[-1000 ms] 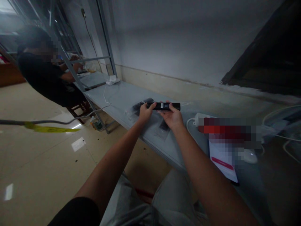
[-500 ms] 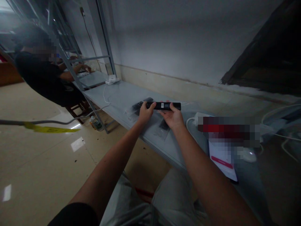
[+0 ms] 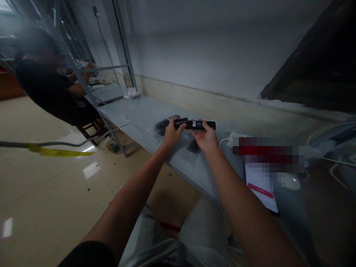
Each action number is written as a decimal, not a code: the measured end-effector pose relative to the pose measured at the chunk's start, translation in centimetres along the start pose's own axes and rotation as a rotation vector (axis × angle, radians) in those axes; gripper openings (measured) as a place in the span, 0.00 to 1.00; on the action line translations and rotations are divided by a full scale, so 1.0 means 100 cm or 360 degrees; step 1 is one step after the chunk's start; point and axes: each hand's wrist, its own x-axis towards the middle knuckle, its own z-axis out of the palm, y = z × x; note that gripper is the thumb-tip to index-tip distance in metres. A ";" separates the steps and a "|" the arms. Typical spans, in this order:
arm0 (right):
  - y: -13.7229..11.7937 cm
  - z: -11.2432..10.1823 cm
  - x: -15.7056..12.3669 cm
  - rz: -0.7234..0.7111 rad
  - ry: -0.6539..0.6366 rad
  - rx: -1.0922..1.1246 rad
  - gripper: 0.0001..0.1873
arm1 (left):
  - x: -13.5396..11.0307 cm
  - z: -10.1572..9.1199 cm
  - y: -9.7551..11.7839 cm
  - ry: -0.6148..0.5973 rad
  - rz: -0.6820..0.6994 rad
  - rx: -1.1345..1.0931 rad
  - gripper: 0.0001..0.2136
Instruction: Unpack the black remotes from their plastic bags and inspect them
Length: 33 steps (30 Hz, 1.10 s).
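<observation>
Your left hand [image 3: 171, 134] and right hand [image 3: 206, 138] grip a slim, smooth black bar [image 3: 195, 125] above the grey table [image 3: 139, 111].

Black bar's [image 3: 196, 125] label too small

A slim, black, bar-shaped plastic device [image 3: 196, 124] with a small pale label on its upper face lies level and crosswise above the grey tabletop [image 3: 144, 111], its left end gripped in the left hand [image 3: 171, 134] and its middle cradled by the right hand [image 3: 206, 139].
</observation>
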 end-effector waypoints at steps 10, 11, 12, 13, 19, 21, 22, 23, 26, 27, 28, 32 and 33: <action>-0.003 -0.002 -0.002 0.0013 -0.0017 -0.0016 0.07 | 0.001 -0.007 0.007 0.0073 -0.0465 -0.0254 0.35; -0.003 -0.002 -0.003 0.0012 -0.0015 -0.0018 0.07 | 0.001 -0.007 0.007 0.0069 -0.0487 -0.0272 0.37; -0.003 -0.002 -0.003 0.0010 -0.0014 -0.0019 0.07 | 0.001 -0.007 0.007 0.0061 -0.0510 -0.0290 0.38; -0.004 -0.001 -0.004 0.0007 -0.0012 -0.0020 0.07 | 0.001 -0.008 0.007 0.0053 -0.0530 -0.0309 0.38; -0.004 -0.002 -0.003 -0.0014 -0.0010 -0.0023 0.07 | 0.003 -0.009 0.003 0.0035 -0.0583 -0.0497 0.38; -0.003 -0.003 -0.002 -0.0011 -0.0013 -0.0028 0.07 | 0.003 -0.009 0.002 0.0039 -0.0610 -0.0531 0.38; -0.003 -0.004 -0.001 -0.0013 -0.0016 -0.0027 0.07 | 0.003 -0.009 0.001 0.0041 -0.0628 -0.0532 0.38; -0.002 -0.004 -0.001 -0.0019 -0.0018 -0.0025 0.07 | 0.004 -0.009 0.000 0.0042 -0.0642 -0.0530 0.38; -0.002 -0.003 -0.002 -0.0033 -0.0029 -0.0028 0.07 | 0.005 -0.008 0.000 0.0054 -0.0646 -0.0544 0.38; -0.002 -0.003 -0.002 -0.0030 -0.0026 -0.0029 0.07 | 0.005 -0.008 0.000 0.0061 -0.0637 -0.0555 0.37; -0.003 -0.002 -0.003 -0.0021 -0.0021 -0.0027 0.07 | 0.005 -0.008 0.000 0.0073 -0.0622 -0.0565 0.36; -0.003 0.001 -0.003 0.0002 0.0022 0.0028 0.06 | 0.004 -0.007 0.002 0.0153 -0.0481 -0.0531 0.27; -0.003 0.001 -0.003 0.0002 0.0029 0.0043 0.06 | 0.004 -0.007 0.002 0.0160 -0.0427 -0.0496 0.24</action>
